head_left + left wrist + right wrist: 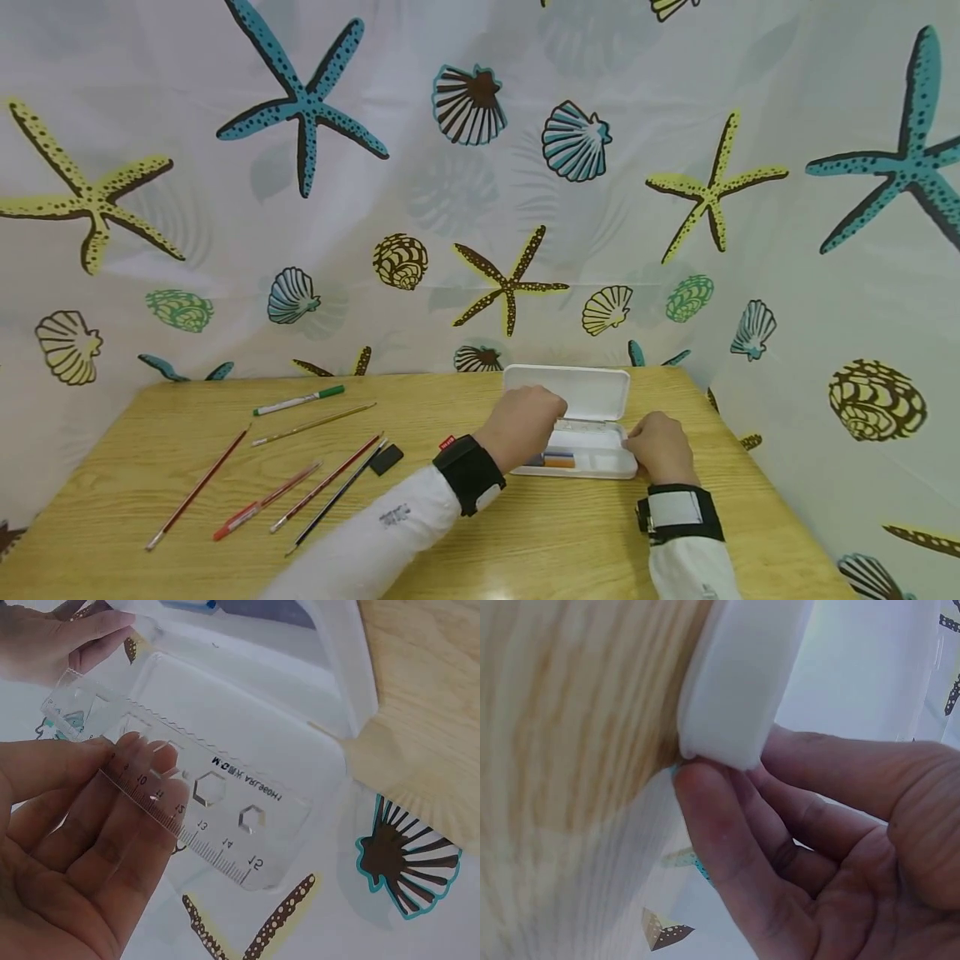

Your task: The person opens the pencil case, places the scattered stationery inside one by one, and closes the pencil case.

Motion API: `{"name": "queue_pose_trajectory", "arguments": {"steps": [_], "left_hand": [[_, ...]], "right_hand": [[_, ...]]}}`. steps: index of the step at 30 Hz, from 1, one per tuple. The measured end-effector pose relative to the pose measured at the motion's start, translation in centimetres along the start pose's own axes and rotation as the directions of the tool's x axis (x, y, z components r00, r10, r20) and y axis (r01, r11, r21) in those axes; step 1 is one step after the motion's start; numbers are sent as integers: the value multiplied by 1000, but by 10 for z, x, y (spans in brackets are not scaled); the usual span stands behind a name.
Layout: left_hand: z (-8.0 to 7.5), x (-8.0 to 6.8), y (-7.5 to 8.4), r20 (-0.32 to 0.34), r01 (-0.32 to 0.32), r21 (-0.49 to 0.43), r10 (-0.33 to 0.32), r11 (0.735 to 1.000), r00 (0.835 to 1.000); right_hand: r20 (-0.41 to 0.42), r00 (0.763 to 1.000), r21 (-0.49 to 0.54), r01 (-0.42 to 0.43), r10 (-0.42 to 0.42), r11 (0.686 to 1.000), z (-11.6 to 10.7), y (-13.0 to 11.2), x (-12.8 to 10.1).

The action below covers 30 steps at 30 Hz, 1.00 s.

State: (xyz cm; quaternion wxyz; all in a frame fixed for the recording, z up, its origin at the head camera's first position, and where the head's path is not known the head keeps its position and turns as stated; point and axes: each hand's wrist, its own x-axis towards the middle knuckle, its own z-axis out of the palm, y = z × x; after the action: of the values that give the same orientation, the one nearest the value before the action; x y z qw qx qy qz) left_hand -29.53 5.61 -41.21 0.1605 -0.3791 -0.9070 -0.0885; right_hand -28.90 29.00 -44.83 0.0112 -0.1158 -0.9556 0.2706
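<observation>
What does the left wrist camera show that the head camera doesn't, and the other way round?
Only the left wrist view shows the clear ruler held in the left hand, with its printed scale and hexagon cut-outs. Only the head view shows the pens and pencils lying on the wooden table to the left, and the right hand at the case's right end. Both show the open white pencil case and the left hand over it.

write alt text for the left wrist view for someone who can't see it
A left hand pinches a clear plastic ruler with hexagon cutouts above an open white plastic pencil case. The right hand's fingers hold the ruler's far end.
</observation>
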Motion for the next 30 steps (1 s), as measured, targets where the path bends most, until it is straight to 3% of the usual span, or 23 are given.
{"name": "queue_pose_trajectory", "arguments": {"steps": [9, 14, 19, 30], "left_hand": [[25, 12, 17, 35, -9, 46, 8, 999, 999], [39, 16, 24, 33, 37, 63, -39, 997, 999], [49, 20, 24, 34, 86, 74, -89, 993, 995], [65, 20, 14, 42, 109, 153, -117, 982, 992]], "right_hand": [[-12, 1000, -6, 2, -2, 1000, 0, 1, -1], [-8, 1000, -2, -11, 11, 1000, -2, -1, -3], [2, 1000, -8, -10, 10, 1000, -2, -1, -3], [-9, 1000, -1, 14, -14, 1000, -1, 2, -1]]}}
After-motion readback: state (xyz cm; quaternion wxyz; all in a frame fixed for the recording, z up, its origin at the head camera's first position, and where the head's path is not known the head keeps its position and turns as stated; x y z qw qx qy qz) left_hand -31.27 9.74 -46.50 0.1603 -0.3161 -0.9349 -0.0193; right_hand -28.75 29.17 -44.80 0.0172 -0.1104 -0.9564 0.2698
